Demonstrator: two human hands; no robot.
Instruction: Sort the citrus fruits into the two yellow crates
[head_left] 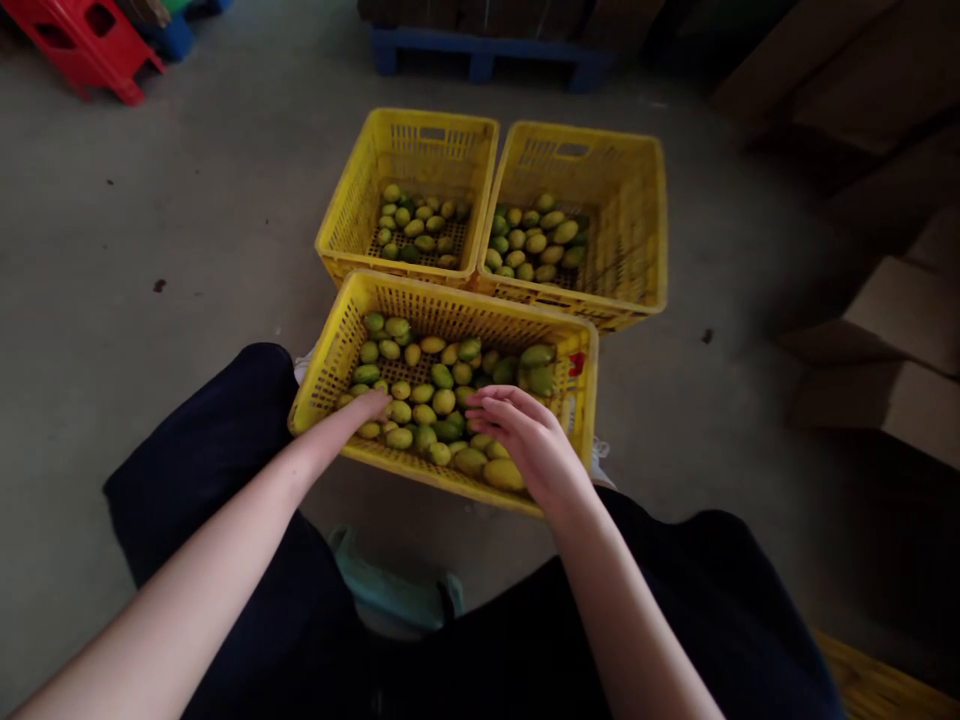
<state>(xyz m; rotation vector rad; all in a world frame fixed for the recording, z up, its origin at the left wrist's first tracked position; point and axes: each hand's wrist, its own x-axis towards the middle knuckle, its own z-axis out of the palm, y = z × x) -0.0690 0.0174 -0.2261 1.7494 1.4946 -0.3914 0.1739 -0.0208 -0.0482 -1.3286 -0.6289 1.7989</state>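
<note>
A yellow plastic crate (457,480) stands on the floor between my knees, with green and yellow oval fruits (444,402) that look like lemons spread over its bottom. Over the crate's left part, my left hand (371,402) reaches down to the fruits; its fingers are foreshortened and mostly hidden. My right hand (521,425) hovers above the right half, palm turned inward. Its fingers stretch toward the middle, slightly curved, and no fruit shows in them. Larger green fruits (537,357) lie in the crate's far right corner.
Two more yellow crates, a left one (409,118) and a right one (630,200), touch behind the near crate, both holding similar fruits. A blue pallet (480,60) lies farther back. A red stool (90,45) is at far left, cardboard boxes (900,320) at right.
</note>
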